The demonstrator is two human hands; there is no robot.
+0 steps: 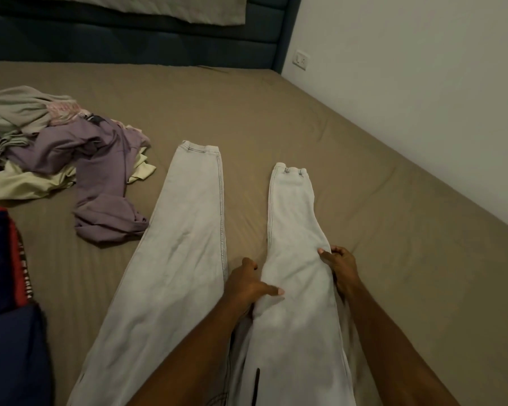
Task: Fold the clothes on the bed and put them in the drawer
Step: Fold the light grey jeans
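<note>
— Where are the pale jeans (188,230)?
— Spread on the bed (364,186), legs toward twelve o'clock.
— The hands?
— Left hand (245,285) and right hand (342,266) have fingers clamped on the right leg's edges; clothes pile (62,150) at ten o'clock.

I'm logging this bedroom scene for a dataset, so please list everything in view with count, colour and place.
pale jeans: one pair, off-white, spread on the bed, legs pointing toward the headboard.
clothes pile: one heap, purple, grey, pink and pale yellow, left on the bed.
dark garment: one, navy with red, far left edge.
bed sheet: one, tan, covering the mattress.
headboard: one, dark blue, top.
pillow: one, grey, top edge.
wall socket: one, white, on the right wall.
left hand: grips the right leg's inner edge.
right hand: pinches its outer edge.
</note>
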